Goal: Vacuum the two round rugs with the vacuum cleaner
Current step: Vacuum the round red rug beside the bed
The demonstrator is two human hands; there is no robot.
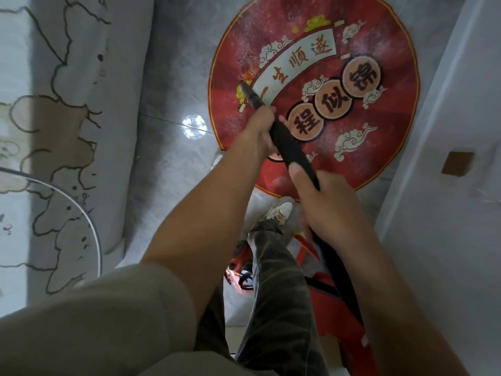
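A round red rug (379, 147) with Chinese characters, clouds and a pale banner lies on the grey tiled floor ahead of me. A black vacuum hose and nozzle (290, 147) slants across it, its narrow tip resting on the rug's left part near the banner. My left hand (257, 131) grips the nozzle near its front. My right hand (325, 202) grips the hose further back, thumb laid along it. The red vacuum body (333, 302) sits on the floor by my right leg, partly hidden. Only one rug is in view.
A bed with a pale cartoon-print cover (62, 131) fills the left side. A white wall or door (461, 158) bounds the right. My shoe (282, 210) stands at the rug's near edge. A thin cable (81, 213) arcs over the bed.
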